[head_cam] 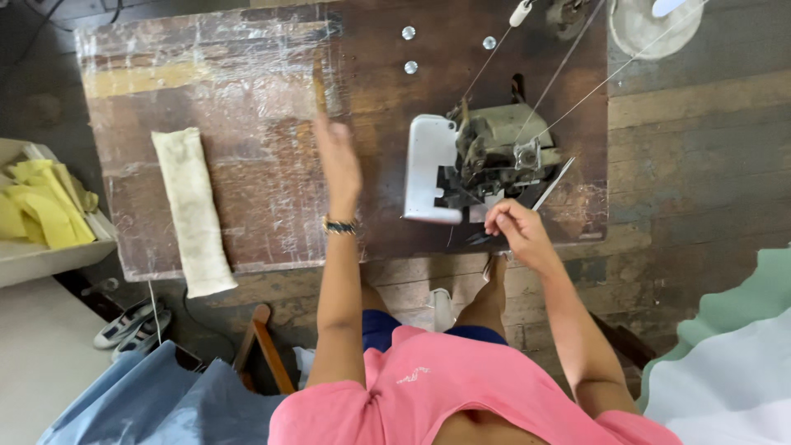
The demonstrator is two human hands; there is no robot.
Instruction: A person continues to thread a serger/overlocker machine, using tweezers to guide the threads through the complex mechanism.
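My left hand (338, 161) is lifted above the worn wooden table (247, 99), fingers straight and together, holding nothing; a bracelet sits on its wrist. My right hand (512, 228) is at the table's front edge, right beside the grey and white overlock sewing machine (482, 161). Its fingers are pinched on a small dark pair of snips (478, 238) that points left under the machine's white cover. Thin threads (568, 103) run from the machine up to the far right.
A long cream cloth strip (194, 210) lies on the table's left part, hanging over the front edge. Yellow cloth pieces (37, 206) fill a bin at left. Blue fabric (148, 400) lies below left, pale green and white fabric (725, 363) at right, shoes (132, 325) on the floor.
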